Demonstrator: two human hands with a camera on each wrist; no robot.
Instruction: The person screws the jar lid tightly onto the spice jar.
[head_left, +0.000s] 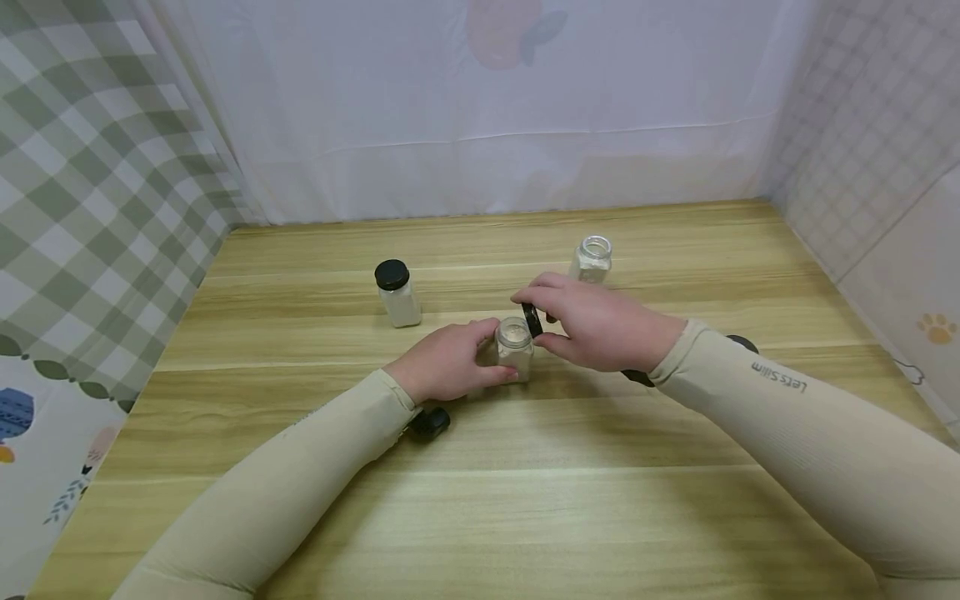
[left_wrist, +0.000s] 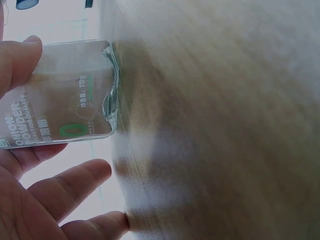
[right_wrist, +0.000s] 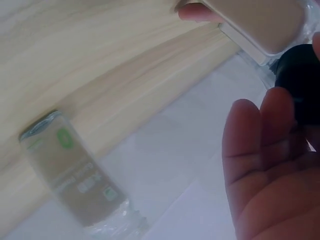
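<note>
From the head cam: the left hand (head_left: 450,362) is wrapped around a small open glass jar (head_left: 514,347) standing near the middle of the wooden table (head_left: 525,500), fingers curled round its side. The right hand (head_left: 600,325) sits just above and to the right of the jar's mouth, pinching a black lid (head_left: 532,320) on edge between thumb and fingertips, right next to the rim but not seated on it. Further back on the right there's a second open jar (head_left: 592,259), and off to the left a capped jar (head_left: 397,292) with a black top and whitish powder inside. Both forearms are in beige sleeves (head_left: 787,417).

Left wrist cam: pretty blurry, but you get the jar (left_wrist: 65,95) up close, clear glass with a label reading "ONION POWDER" in green. The thumb (left_wrist: 20,60) presses on one side and the other fingers (left_wrist: 75,182) lie along the opposite side, slightly spread. The jar's base rests on the table (left_wrist: 225,125).

Right wrist cam: the fingers (right_wrist: 260,150) are curled in toward the black lid (right_wrist: 300,85), which they hold at the frame edge. Just above it is the tan side of the held jar (right_wrist: 260,25). The other open jar (right_wrist: 75,170) shows blurred at lower left, well apart from the hand.
</note>
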